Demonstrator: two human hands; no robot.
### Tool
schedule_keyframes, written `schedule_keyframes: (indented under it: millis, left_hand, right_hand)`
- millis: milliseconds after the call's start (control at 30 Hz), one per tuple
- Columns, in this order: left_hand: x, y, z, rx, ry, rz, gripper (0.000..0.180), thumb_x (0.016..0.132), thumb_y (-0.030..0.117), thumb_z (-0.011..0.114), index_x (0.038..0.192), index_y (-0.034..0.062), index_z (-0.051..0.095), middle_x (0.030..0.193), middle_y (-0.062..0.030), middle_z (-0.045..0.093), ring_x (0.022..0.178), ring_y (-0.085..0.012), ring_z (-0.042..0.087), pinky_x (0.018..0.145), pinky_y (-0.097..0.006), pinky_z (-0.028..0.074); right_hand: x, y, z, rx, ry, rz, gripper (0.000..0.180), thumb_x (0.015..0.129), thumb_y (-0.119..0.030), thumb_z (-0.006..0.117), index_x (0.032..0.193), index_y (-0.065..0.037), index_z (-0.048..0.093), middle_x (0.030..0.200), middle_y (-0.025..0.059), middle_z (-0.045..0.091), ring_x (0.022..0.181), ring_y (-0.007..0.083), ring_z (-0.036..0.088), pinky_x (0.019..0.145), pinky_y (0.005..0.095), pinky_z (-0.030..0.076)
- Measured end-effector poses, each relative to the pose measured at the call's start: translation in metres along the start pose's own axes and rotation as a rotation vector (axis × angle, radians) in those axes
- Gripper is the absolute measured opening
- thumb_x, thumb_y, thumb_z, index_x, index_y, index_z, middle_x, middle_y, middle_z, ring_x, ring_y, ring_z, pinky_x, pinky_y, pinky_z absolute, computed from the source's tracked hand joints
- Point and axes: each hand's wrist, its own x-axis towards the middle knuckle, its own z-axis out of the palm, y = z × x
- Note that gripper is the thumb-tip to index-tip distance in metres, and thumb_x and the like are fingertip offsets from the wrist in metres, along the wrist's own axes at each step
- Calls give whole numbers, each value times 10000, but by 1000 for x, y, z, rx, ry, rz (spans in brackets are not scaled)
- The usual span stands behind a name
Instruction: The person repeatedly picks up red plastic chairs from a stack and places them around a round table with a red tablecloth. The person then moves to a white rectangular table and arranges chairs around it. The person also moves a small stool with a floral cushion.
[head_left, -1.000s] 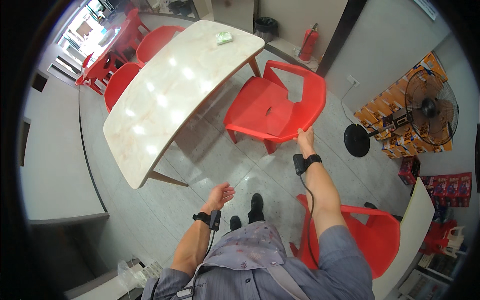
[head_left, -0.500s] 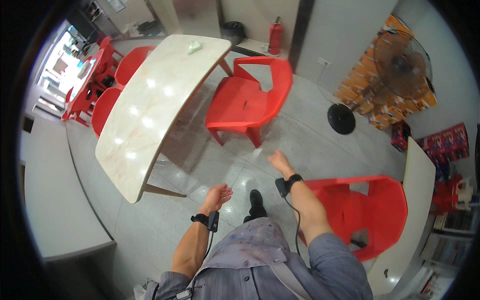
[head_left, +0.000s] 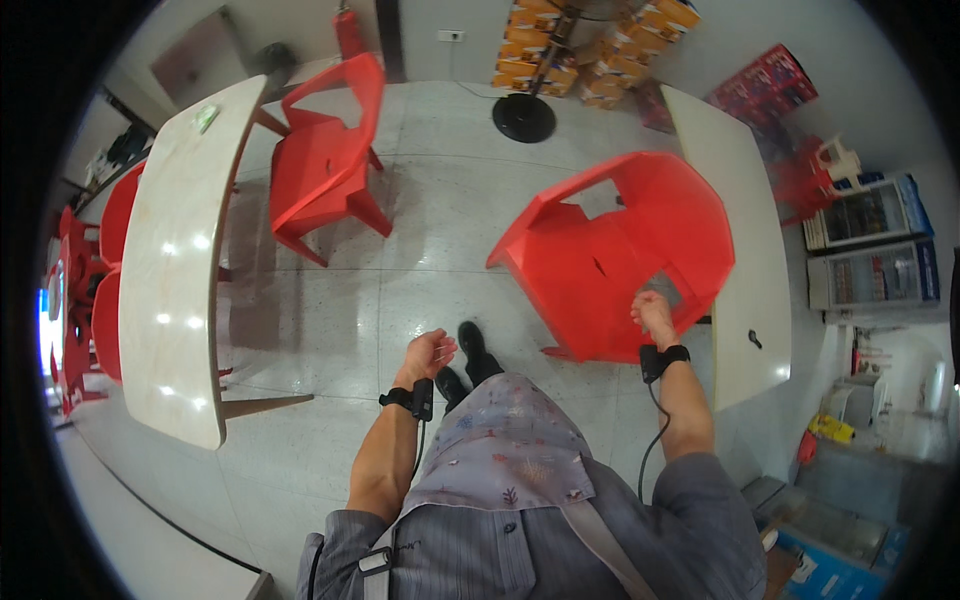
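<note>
My left hand (head_left: 430, 355) hangs in front of my apron, its fingers loosely bent and apart, with nothing in it. My right hand (head_left: 654, 316) is closed, fingers curled, and shows nothing held. It overlaps the near arm of a red plastic chair (head_left: 590, 265); whether it touches the chair I cannot tell. That chair stands ahead to the right, its back against a pale tabletop (head_left: 740, 260) on which a small dark object (head_left: 755, 339) lies. Both my wrists wear black straps with small cabled boxes.
At the left stands a marble-look table (head_left: 170, 290) with a small green-white packet (head_left: 207, 118) on it. Another red chair (head_left: 325, 165) faces its right side. Farther back are a fan base (head_left: 524, 118), orange cartons (head_left: 530, 45) and a fire extinguisher (head_left: 348, 35). Glass-front coolers (head_left: 870, 250) line the right.
My view has turned to the right, so tables and chairs have shifted left. My right hand has moved from over the floor to beside the nearer chair's back. The left hand stays low before me.
</note>
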Motion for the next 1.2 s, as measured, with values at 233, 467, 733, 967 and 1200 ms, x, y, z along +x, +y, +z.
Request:
schedule_keyframes:
  millis: [233,467,733,967,1200]
  left_hand:
    - [-14,-18,4,107,36,23,200,922,180,549,1053,31,568,884,-104,653,779,-214,638,666,-325,518]
    - [-37,-37,1,95,124,60,213,927,177,551,1074,23,564,897,-114,644,780,-240,644,651,-352,537]
    - [-45,-79,51,223,-41,-99,229,912,179,571,1063,8,547,902,-135,643,794,-249,644,632,-342,522]
    - [-29,-121,99,128,-42,-299,429,944,356,557,1140,-21,497,1052,-175,600,948,-320,616,845,-464,522]
    - [14,-193,74,-380,9,-280,337,973,266,508,1203,21,488,1046,-157,605,902,-294,635,758,-409,549]
  right_hand:
    - [11,51,-62,-491,582,-187,399,806,-198,686,1105,33,555,1082,259,624,1000,423,594,898,452,462]
    - [25,66,-31,-137,424,-37,547,789,-228,731,1132,110,472,1101,267,627,1027,375,621,905,416,475]
    - [10,46,22,270,182,36,285,896,-194,572,1069,32,568,916,133,643,726,256,676,513,417,596]
    - [-100,45,69,576,-405,250,411,889,-295,654,1186,-34,541,1002,115,644,777,194,647,646,368,557]
    - [6,-5,-45,-33,213,-319,528,806,-308,735,1130,64,549,1081,185,641,946,255,618,835,377,488]
